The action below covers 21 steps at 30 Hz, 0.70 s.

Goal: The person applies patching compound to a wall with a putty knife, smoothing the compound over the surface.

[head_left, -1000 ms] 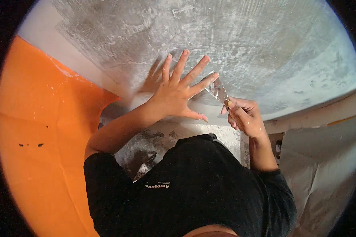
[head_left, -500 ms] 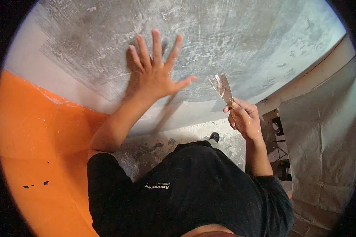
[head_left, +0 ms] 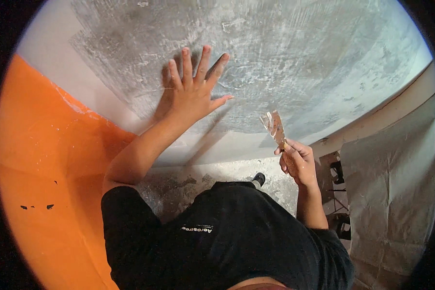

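Note:
Ahead of me rises a wall [head_left: 295, 63] coated in mottled grey, with streaks and pale rough patches. My left hand [head_left: 193, 96] is spread with fingers apart, at the grey surface; whether the palm presses flat on it I cannot tell. In my right hand [head_left: 297, 162] is a putty knife [head_left: 277, 129], its handle wrapped by my fingers and its blade pointing up toward the wall. Whitish material clings to the blade's left edge. The blade appears apart from the wall.
An orange wall [head_left: 48, 145] with small dark chips stands on the left, meeting a pale strip. On the right hangs a creased grey-brown sheet [head_left: 391, 193], with dark objects beside it. Below, the floor [head_left: 179, 186] is stained and speckled.
My left hand has come a little lower and its fingers are nearer the wall. My right hand with the putty knife appears slightly lower, while the view itself has shifted.

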Available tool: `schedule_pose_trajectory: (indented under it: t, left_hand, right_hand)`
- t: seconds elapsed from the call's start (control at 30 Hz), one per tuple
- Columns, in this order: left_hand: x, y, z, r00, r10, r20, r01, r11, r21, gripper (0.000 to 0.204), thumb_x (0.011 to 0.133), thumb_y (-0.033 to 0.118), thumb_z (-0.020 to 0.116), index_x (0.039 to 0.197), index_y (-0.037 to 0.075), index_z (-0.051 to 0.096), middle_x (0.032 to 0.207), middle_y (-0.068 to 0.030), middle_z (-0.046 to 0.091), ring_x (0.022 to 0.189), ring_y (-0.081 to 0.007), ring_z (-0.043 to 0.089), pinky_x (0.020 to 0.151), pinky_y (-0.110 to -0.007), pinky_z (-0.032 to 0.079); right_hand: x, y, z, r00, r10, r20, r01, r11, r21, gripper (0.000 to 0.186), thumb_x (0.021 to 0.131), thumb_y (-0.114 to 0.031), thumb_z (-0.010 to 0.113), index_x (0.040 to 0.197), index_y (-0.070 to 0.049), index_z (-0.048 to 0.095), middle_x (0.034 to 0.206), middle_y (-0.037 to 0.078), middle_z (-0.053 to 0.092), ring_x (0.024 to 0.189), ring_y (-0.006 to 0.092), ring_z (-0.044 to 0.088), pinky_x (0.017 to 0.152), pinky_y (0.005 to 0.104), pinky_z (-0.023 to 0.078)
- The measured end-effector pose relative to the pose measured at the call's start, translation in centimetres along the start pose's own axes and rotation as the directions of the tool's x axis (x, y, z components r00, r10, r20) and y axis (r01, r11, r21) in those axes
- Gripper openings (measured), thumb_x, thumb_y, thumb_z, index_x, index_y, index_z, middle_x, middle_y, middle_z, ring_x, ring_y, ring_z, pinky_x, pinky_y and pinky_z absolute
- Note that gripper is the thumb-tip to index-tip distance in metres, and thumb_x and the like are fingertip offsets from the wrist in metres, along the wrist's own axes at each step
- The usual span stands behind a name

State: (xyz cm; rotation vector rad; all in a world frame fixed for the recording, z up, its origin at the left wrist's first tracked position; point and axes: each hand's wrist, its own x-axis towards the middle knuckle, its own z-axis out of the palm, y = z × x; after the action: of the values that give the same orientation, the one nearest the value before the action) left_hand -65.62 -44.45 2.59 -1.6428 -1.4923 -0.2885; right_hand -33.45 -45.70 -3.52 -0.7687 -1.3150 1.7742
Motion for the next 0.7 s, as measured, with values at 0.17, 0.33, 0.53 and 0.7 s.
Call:
schedule_pose_trajectory:
  t: [0.17,0.33,0.53,0.7]
  left_hand:
    - [-1.5,-3.3,-1.0,0.989,-0.144,0.040,0.142,0.989,0.038,0.096,0.074,0.078,0.053,0.152,0.029,0.025,0.154,-0.0306,0.008,0.132,-0.0599,0.019,0.100,-0.071,0.018]
    - [-3.0,-1.5,0.4,0.933,-0.359,-0.009,0.346,0.905,-0.248,0.099,0.069,0.072,0.064,0.151,0.030,0.027,0.156,-0.0265,0.004,0.137,-0.0603,0.000,0.102,-0.075,0.003]
    - [-5.3,-1.4,1.3,0.958,-0.284,0.044,0.286,0.937,-0.199,0.097,0.073,0.065,0.066,0.152,0.029,0.024,0.158,-0.0215,0.002,0.140,-0.0549,0.000,0.105,-0.072,0.005]
    - [-8.0,-5.3,1.3,0.992,-0.117,0.042,0.121,0.986,-0.117,0.087,0.076,0.062,0.065,0.149,0.044,0.023,0.160,-0.0164,0.000,0.141,-0.0508,0.002,0.106,-0.070,0.007]
  right_hand:
    - [-0.7,0.9,-0.1,1.000,0.013,-0.009,-0.014,0.998,-0.065,0.028,0.097,-0.009,0.050,0.120,0.005,0.060,0.088,0.011,0.066,0.051,0.0106,0.051,0.044,0.0235,0.041]
    - [-0.3,1.4,1.5,1.000,0.014,0.020,-0.014,1.000,0.026,0.027,0.096,-0.010,0.051,0.118,0.005,0.058,0.089,0.013,0.064,0.051,0.0131,0.053,0.043,0.0247,0.041]
    - [0.9,1.1,4.6,0.988,-0.100,0.121,0.078,0.981,0.176,0.026,0.095,-0.009,0.052,0.119,0.001,0.056,0.089,0.015,0.063,0.052,0.0166,0.054,0.043,0.0263,0.041]
    - [0.7,1.0,6.4,0.969,-0.138,0.204,0.108,0.983,0.149,0.026,0.095,-0.008,0.051,0.120,-0.001,0.056,0.089,0.016,0.062,0.052,0.0174,0.053,0.043,0.0270,0.041]
